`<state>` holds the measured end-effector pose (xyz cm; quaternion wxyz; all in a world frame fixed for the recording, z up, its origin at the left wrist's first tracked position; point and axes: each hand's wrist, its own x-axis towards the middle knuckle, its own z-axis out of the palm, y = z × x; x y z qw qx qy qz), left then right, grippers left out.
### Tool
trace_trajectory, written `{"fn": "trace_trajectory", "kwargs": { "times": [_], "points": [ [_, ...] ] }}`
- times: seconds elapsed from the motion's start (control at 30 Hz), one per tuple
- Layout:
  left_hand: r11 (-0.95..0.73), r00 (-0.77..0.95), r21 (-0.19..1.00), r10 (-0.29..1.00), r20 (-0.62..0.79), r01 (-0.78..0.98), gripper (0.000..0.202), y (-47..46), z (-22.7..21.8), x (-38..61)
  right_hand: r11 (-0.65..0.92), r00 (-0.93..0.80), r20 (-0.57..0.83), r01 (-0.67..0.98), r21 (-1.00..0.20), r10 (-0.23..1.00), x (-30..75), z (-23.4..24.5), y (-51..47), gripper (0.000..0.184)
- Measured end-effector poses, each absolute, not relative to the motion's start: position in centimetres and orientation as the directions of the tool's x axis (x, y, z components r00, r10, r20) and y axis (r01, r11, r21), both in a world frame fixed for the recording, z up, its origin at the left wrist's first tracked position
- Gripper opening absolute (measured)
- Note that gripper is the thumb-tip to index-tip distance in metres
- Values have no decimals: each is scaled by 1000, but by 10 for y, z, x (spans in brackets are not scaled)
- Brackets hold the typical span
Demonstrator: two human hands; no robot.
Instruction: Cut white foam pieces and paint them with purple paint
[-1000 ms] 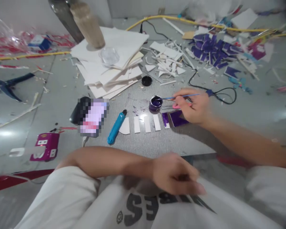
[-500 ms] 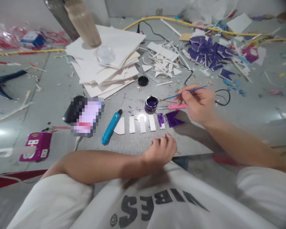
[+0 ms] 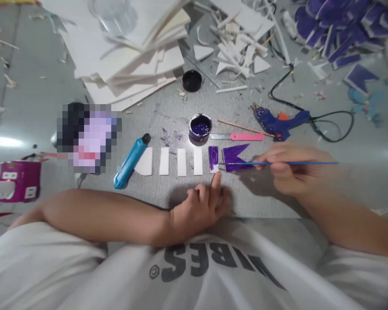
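My right hand [image 3: 289,170] pinches a thin blue paintbrush [image 3: 297,163], held level, with its tip at the purple-painted notched piece [image 3: 234,156]. My left hand [image 3: 202,206] lies curled on the mat, its index finger stretched out onto the lower end of a narrow strip [image 3: 213,158] that is painted purple over most of its length. Left of that strip lie several unpainted white pieces in a row [image 3: 171,161]. An open pot of purple paint [image 3: 200,127] stands just behind the row.
A teal utility knife [image 3: 131,162], a pink-handled blade [image 3: 242,136], a blue glue gun [image 3: 278,122] with its black cord and a black lid [image 3: 192,80] lie around. White foam boards [image 3: 126,64] are stacked behind; purple offcuts [image 3: 336,26] at back right. A purple power strip [image 3: 17,181] sits left.
The view has tipped down and closer. My right hand brought the brush from the paint pot down to the painted pieces. My left hand moved forward and put its index finger on the strip.
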<state>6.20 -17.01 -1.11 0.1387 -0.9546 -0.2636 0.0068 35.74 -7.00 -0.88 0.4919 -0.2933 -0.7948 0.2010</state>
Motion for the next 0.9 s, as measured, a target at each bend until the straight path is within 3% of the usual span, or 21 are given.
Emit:
{"fn": "trace_trajectory", "kwargs": {
  "times": [0.17, 0.3, 0.47, 0.63, 0.77, 0.9],
  "points": [
    [-839, 881, -275, 464, 91, 470, 42, -167, -13, 62, 698, -402, 577, 305, -648, 711, 358, -8, -77, 10],
    [-868, 876, -161, 481, -30, 470, 52, -171, -8, 64, 684, -404, 564, 282, -673, 721, 358, -12, -75, 15],
    [-824, 812, -197, 561, -159, 531, 59, -182, 1, 74, 684, -403, 563, 289, -669, 721, 359, -8, -74, 26],
    [-837, 827, -134, 545, -135, 530, 57, -180, 0, 73, 653, -475, 465, 395, -646, 747, 361, -4, -76, 15],
    [-846, 851, -180, 520, -71, 502, 51, -176, -12, 71, 713, -425, 574, 372, -594, 700, 361, -10, -74, 11],
    [-860, 875, -207, 483, -36, 466, 50, -177, -18, 72, 721, -418, 596, 283, -632, 686, 361, -14, -71, 19]
  ]
}}
